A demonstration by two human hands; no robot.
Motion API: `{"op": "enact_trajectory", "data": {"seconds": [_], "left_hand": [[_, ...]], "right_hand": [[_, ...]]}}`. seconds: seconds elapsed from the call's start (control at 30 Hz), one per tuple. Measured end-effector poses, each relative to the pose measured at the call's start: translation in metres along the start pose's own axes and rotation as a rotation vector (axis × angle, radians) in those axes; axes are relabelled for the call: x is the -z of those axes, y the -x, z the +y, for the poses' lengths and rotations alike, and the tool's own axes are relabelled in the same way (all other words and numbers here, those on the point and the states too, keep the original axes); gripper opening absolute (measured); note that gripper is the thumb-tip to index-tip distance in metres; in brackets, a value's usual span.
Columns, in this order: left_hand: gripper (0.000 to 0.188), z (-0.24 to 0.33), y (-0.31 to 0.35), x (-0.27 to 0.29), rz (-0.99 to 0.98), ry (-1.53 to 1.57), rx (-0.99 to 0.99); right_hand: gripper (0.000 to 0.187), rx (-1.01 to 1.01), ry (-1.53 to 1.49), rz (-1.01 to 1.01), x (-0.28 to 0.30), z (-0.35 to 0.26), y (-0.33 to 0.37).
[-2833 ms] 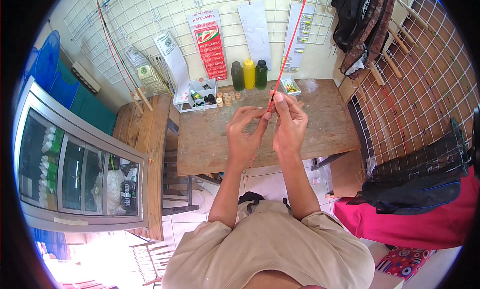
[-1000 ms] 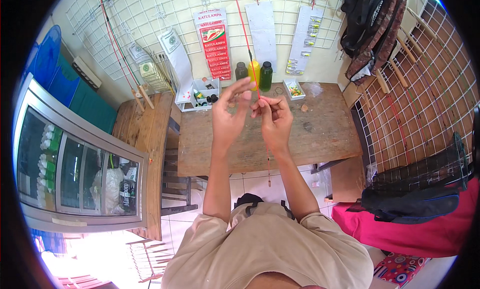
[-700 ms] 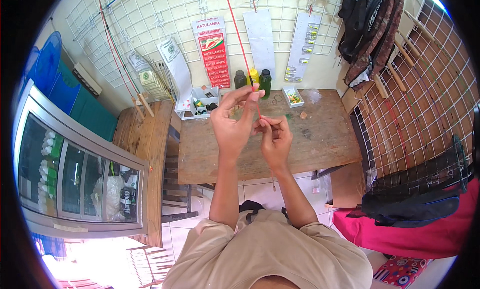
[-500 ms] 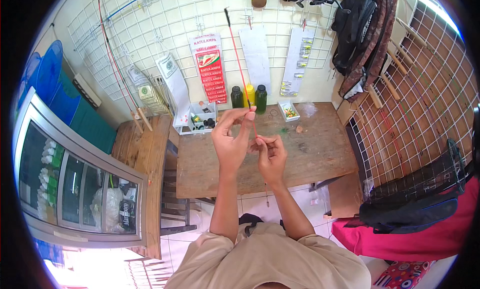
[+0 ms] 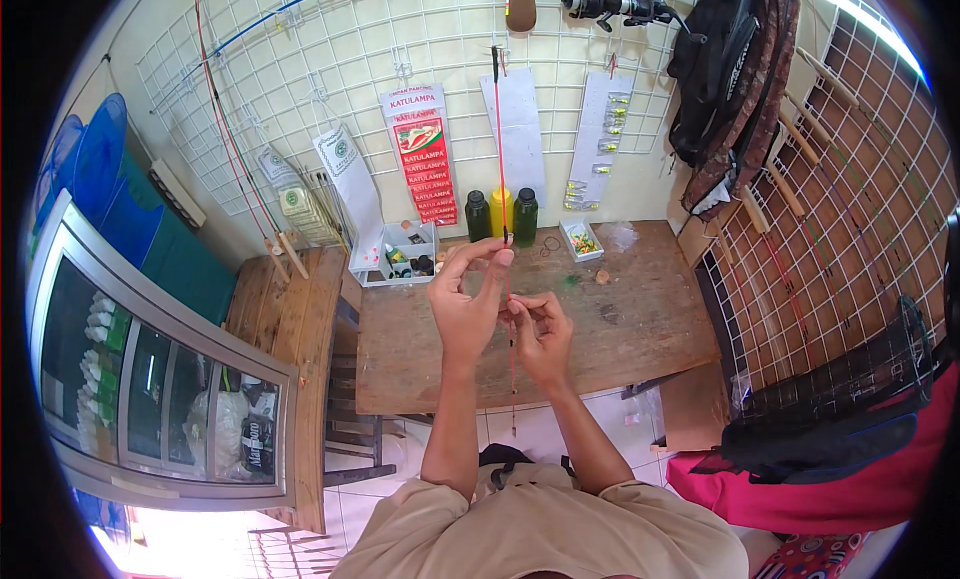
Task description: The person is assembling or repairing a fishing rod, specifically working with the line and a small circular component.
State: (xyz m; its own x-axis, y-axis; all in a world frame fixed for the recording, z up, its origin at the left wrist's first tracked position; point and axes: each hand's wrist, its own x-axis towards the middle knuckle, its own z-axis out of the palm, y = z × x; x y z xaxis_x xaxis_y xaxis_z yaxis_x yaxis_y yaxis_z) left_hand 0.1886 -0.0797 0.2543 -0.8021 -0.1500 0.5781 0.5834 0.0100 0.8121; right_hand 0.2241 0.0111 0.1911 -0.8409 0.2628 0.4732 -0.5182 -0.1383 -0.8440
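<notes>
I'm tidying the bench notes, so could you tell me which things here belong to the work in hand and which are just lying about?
In hand:
- thin red rod, pinched upright by the left hand and right hand

Lying about:
- three bottles at the wall
- open white box
- small tray of bits
- wooden table

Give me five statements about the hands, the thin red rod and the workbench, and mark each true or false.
1. The left hand pinches the thin red rod higher up than the right hand does. True.
2. The rod lies flat on the wooden workbench. False: it stands nearly upright, held in both hands.
3. Three bottles stand at the back of the workbench by the wall. True.
4. All three bottles are yellow. False: the middle one is yellow, the outer two dark green.
5. An open white compartment box sits at the bench's back left corner. True.
</notes>
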Motion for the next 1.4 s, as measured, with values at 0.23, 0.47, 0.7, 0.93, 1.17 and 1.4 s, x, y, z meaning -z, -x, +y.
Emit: {"op": "enact_trajectory", "data": {"seconds": [0.23, 0.47, 0.7, 0.93, 1.17, 1.4], "left_hand": [[0.023, -0.005, -0.003, 0.004, 0.019, 0.045, 0.016], [0.024, -0.003, -0.004, 0.009, 0.042, -0.002, 0.022], [0.021, -0.008, -0.006, 0.015, 0.012, 0.062, 0.042], [0.017, -0.020, -0.005, 0.019, 0.025, 0.208, 0.106], [0.016, -0.029, -0.016, 0.029, 0.016, 0.191, 0.093], [0.017, -0.034, -0.021, 0.034, 0.005, 0.203, 0.109]], "right_hand": [[0.014, 0.153, 0.134, 0.092, -0.003, -0.018, -0.024], [0.014, 0.069, 0.014, 0.115, -0.012, -0.035, -0.042], [0.011, 0.035, -0.118, 0.063, -0.025, -0.026, -0.048], [0.010, -0.096, -0.287, 0.098, -0.037, -0.012, -0.044], [0.009, -0.017, -0.237, 0.093, -0.048, -0.002, -0.051], [0.008, -0.029, -0.230, 0.100, -0.055, -0.003, -0.055]]}}
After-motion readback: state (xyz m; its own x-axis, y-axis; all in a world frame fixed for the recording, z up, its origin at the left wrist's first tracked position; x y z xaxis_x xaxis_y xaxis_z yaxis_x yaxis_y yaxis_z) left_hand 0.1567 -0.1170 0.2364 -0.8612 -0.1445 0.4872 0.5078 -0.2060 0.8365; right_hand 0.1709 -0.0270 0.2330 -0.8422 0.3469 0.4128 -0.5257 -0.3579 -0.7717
